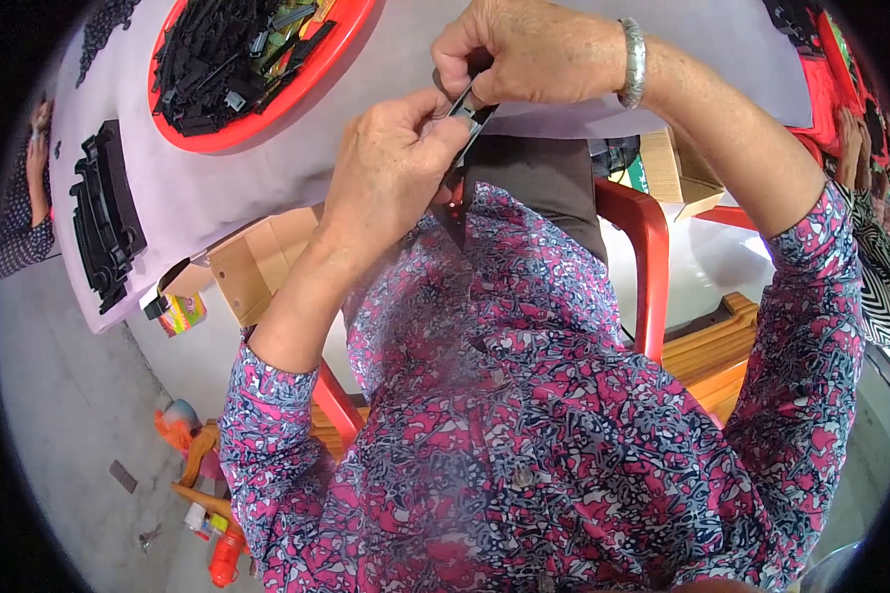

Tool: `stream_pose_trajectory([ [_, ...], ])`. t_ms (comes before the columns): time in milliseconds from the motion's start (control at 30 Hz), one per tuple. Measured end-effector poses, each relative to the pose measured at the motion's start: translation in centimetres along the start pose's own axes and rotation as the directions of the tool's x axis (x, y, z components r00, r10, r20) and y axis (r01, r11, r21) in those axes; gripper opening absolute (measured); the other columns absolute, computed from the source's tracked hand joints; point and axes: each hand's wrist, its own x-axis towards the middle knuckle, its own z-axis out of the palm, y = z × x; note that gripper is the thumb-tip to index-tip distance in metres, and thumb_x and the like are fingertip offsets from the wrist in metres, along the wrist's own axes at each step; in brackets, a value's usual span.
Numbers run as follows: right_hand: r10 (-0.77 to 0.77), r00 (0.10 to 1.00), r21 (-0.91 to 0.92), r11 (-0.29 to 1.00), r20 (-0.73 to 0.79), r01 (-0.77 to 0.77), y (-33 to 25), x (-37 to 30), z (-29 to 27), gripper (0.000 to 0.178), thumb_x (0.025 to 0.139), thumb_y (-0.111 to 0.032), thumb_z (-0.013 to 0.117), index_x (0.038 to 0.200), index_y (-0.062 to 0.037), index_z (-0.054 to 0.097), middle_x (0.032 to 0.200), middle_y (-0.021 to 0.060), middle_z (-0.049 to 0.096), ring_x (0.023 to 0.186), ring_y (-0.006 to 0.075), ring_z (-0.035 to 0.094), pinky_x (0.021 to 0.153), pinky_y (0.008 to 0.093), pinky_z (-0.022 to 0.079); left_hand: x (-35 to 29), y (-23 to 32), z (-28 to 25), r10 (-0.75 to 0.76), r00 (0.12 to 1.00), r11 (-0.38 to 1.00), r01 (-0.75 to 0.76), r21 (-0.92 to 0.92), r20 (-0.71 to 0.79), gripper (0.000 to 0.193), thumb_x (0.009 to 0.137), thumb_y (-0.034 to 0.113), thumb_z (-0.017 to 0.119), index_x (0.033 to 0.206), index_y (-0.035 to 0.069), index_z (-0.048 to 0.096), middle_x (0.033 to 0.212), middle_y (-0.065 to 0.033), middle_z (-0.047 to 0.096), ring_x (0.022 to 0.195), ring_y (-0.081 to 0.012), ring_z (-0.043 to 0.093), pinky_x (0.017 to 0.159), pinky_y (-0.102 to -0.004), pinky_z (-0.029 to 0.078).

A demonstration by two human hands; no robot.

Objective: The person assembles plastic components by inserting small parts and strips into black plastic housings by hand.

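Observation:
My left hand (388, 163) and my right hand (554, 54) meet above the near edge of the table, over my lap. Between them is a small narrow dark plastic strip (480, 117) with a greyish, shiny face, tilted upward to the right. The left thumb and fingers pinch its lower end. Right thumb and forefinger close on the upper end, and the fingertips cover much of it. A dark pointed shape with red specks shows below the left hand; I cannot tell whether it belongs to the strip.
A red basin (213, 143) heaped with black plastic pieces (213, 64) stands on the pale tablecloth (267, 178). Long black plastic parts (104, 217) lie at the left. Cardboard boxes (257, 262) sit below the table edge. Red chair arms (648, 257) flank me; other people are at both sides.

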Motion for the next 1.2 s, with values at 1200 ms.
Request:
stream_pose_trajectory([
  [1200,-0.001,1.0,0.056,0.998,0.002,0.001,-0.4,-0.1,0.0,0.008,0.076,-0.002,0.067,0.075,0.0006,0.06,0.064,0.0019,0.058,0.063,0.0086,0.052,0.061,0.0276,0.045,0.2,0.2,-0.1,-0.026,1.0,1.0,0.026,0.003,0.0,0.032,0.089,0.026,0.053,0.083,-0.004,0.062,0.062,-0.0082,0.063,0.054,-0.0139,0.063,0.053,-0.0296,0.048],
])
